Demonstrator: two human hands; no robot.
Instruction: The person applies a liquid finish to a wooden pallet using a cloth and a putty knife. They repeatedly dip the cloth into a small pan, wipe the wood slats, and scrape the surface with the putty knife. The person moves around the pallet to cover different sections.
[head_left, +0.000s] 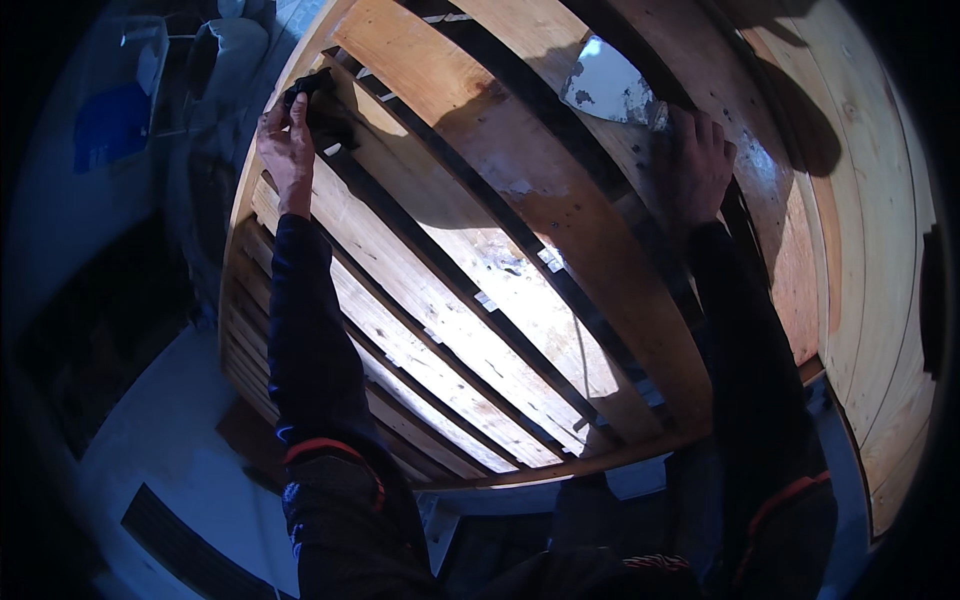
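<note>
Wooden slats (420, 55) with dark gaps between them run across a wooden frame in front of me. My right hand (697, 165) is closed around the handle end of a scraper (608, 88), whose wide pale blade is blotched with residue. The blade is over a slat at the upper right; whether it touches the wood I cannot tell. At the frame's left rail, my left hand (287, 150) is closed with thumb and fingers on a small black object (308, 88), its kind unclear. Brown and pale patches mark the slats, and a bright light falls on the middle ones.
A broad wooden panel (870, 230) rises along the right side. At the far left, outside the frame, are a blue item (110, 128) and a whitish container (235, 50) in shadow. A dark ridged strip (200, 545) lies on the floor at lower left.
</note>
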